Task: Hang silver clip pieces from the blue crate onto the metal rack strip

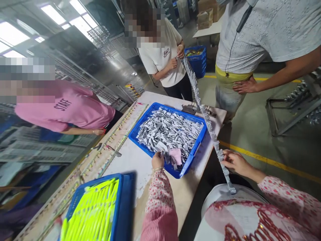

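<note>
My left hand point(157, 160) reaches into a blue tray point(142, 122) heaped with several small silver-white packets point(170, 132), its fingers pinched on one packet at the tray's near edge. My right hand point(234, 162) grips the lower part of a long strip of linked silver packets point(200, 100). This strip runs from near my lap up to the hands of a person in a white T-shirt point(160, 55) across the table, who holds its far end.
A second blue tray point(124, 201) of yellow-green strips sits at the near left. A person in a pink shirt point(67, 107) leans in from the left. Another person in a grey shirt point(263, 33) stands at the right. A yellow floor line point(273, 162) and a metal frame point(288, 113) lie right.
</note>
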`<state>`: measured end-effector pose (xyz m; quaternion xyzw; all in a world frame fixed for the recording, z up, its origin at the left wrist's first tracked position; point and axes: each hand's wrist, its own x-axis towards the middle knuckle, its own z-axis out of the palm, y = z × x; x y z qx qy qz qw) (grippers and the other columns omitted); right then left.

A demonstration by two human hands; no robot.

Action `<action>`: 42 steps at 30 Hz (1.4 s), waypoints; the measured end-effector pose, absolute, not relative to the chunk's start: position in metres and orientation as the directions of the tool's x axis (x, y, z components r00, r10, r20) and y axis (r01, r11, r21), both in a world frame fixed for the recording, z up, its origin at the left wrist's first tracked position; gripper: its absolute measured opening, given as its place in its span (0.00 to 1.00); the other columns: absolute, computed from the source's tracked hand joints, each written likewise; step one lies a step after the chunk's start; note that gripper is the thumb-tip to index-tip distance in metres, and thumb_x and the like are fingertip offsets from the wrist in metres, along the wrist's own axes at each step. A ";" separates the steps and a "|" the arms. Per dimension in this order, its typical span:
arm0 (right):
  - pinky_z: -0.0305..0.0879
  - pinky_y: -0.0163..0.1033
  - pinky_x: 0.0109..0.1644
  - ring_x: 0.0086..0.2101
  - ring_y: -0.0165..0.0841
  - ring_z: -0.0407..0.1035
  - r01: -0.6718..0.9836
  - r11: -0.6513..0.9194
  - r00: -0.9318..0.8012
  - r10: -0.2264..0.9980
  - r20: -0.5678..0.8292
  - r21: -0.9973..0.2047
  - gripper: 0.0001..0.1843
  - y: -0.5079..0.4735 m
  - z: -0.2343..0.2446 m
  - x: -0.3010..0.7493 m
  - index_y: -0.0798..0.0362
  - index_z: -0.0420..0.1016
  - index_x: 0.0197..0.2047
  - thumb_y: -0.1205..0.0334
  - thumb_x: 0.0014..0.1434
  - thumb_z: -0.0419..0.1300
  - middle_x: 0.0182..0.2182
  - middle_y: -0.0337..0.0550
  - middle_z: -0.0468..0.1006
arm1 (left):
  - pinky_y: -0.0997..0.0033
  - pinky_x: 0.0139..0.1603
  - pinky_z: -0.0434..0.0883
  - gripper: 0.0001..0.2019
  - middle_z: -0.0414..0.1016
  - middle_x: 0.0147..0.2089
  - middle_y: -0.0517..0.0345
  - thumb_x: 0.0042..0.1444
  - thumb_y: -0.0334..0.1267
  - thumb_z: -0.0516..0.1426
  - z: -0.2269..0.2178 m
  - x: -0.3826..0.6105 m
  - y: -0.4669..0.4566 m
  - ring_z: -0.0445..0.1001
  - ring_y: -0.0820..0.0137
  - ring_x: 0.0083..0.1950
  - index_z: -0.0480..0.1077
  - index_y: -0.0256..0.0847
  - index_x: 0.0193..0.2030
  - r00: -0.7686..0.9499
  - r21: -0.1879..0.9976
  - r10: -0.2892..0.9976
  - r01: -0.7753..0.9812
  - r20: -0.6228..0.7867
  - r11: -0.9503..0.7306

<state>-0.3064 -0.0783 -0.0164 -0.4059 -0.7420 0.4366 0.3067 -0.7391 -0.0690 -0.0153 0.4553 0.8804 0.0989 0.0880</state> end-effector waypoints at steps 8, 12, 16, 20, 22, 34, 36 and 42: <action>0.71 0.39 0.34 0.32 0.36 0.71 0.371 0.289 -0.378 0.915 0.141 -0.882 0.16 -0.088 -0.026 -0.297 0.51 0.75 0.46 0.50 0.62 0.56 0.35 0.46 0.77 | 0.69 0.39 0.69 0.14 0.80 0.38 0.51 0.52 0.50 0.59 -0.022 -0.717 -0.085 0.78 0.61 0.42 0.74 0.41 0.36 -0.355 0.099 0.861 0.904 -0.365 0.415; 0.71 0.38 0.34 0.32 0.34 0.72 0.364 0.288 -0.362 0.920 0.151 -0.886 0.16 -0.089 -0.030 -0.298 0.51 0.76 0.45 0.51 0.63 0.55 0.37 0.47 0.77 | 0.61 0.41 0.70 0.19 0.79 0.40 0.42 0.53 0.51 0.58 -0.029 -0.686 -0.101 0.78 0.53 0.44 0.70 0.38 0.45 -0.356 -0.016 0.856 0.926 -0.373 0.378; 0.71 0.38 0.36 0.34 0.35 0.72 0.356 0.296 -0.367 0.917 0.158 -0.887 0.15 -0.087 -0.030 -0.299 0.52 0.76 0.44 0.52 0.63 0.55 0.38 0.47 0.77 | 0.59 0.41 0.70 0.18 0.78 0.41 0.39 0.59 0.46 0.52 -0.039 -0.667 -0.109 0.78 0.53 0.44 0.66 0.36 0.50 -0.398 -0.085 0.858 0.916 -0.326 0.393; 0.72 0.38 0.38 0.34 0.34 0.73 0.342 0.301 -0.383 0.910 0.161 -0.890 0.15 -0.085 -0.025 -0.300 0.53 0.76 0.44 0.52 0.63 0.55 0.39 0.47 0.78 | 0.60 0.43 0.70 0.23 0.77 0.43 0.40 0.54 0.51 0.57 -0.044 -0.661 -0.112 0.77 0.53 0.47 0.65 0.35 0.50 -0.417 -0.102 0.868 0.908 -0.268 0.405; 0.72 0.38 0.38 0.34 0.34 0.73 0.335 0.296 -0.397 0.905 0.151 -0.894 0.16 -0.085 -0.022 -0.300 0.53 0.75 0.45 0.52 0.63 0.55 0.40 0.48 0.78 | 0.61 0.44 0.70 0.21 0.75 0.46 0.40 0.54 0.48 0.56 -0.046 -0.658 -0.114 0.76 0.53 0.49 0.66 0.36 0.49 -0.414 -0.102 0.878 0.910 -0.241 0.401; 0.71 0.36 0.39 0.35 0.34 0.74 0.307 0.269 -0.449 0.887 0.110 -0.913 0.14 -0.091 -0.015 -0.301 0.51 0.76 0.41 0.53 0.64 0.54 0.36 0.44 0.79 | 0.64 0.43 0.69 0.14 0.74 0.45 0.43 0.61 0.31 0.47 -0.029 -0.667 -0.114 0.76 0.58 0.46 0.71 0.35 0.47 -0.391 -0.093 0.907 0.920 -0.157 0.380; 0.71 0.36 0.39 0.34 0.34 0.74 0.302 0.265 -0.461 0.882 0.103 -0.916 0.14 -0.091 -0.017 -0.302 0.51 0.76 0.41 0.53 0.64 0.54 0.35 0.44 0.79 | 0.64 0.49 0.68 0.16 0.73 0.48 0.42 0.62 0.31 0.46 -0.021 -0.663 -0.105 0.73 0.58 0.51 0.70 0.37 0.51 -0.325 -0.068 0.937 0.946 -0.132 0.318; 0.70 0.37 0.38 0.34 0.35 0.74 0.337 0.264 -0.421 0.901 0.106 -0.904 0.14 -0.087 -0.020 -0.303 0.53 0.76 0.39 0.53 0.64 0.54 0.35 0.45 0.79 | 0.68 0.57 0.64 0.17 0.71 0.55 0.54 0.62 0.30 0.49 -0.022 -0.635 -0.038 0.68 0.67 0.57 0.68 0.47 0.55 -0.081 0.005 0.979 0.996 -0.189 0.084</action>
